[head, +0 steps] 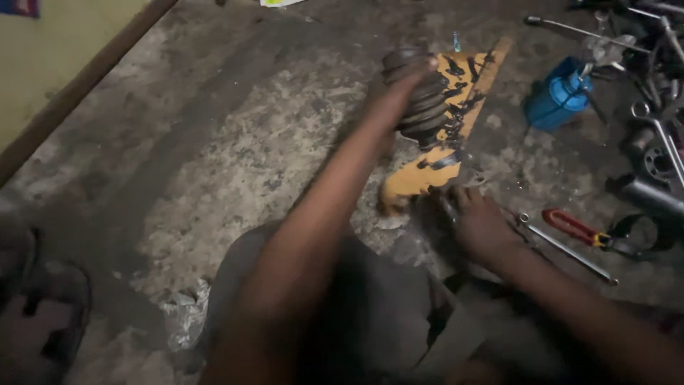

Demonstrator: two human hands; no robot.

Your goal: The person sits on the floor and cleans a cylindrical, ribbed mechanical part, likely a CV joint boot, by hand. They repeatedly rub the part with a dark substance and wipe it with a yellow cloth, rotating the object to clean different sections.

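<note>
My left hand reaches forward and grips a dark ribbed rubber boot, held upright over a greasy yellow board. My right hand rests low at the near end of the board, fingers curled on a small metal part that is mostly hidden. The view is blurred, so details of the part are unclear.
A blue can stands to the right. Red-handled pliers and a long wrench lie beside my right hand. More spanners and metal parts crowd the far right. A sandal lies at the left on the concrete floor.
</note>
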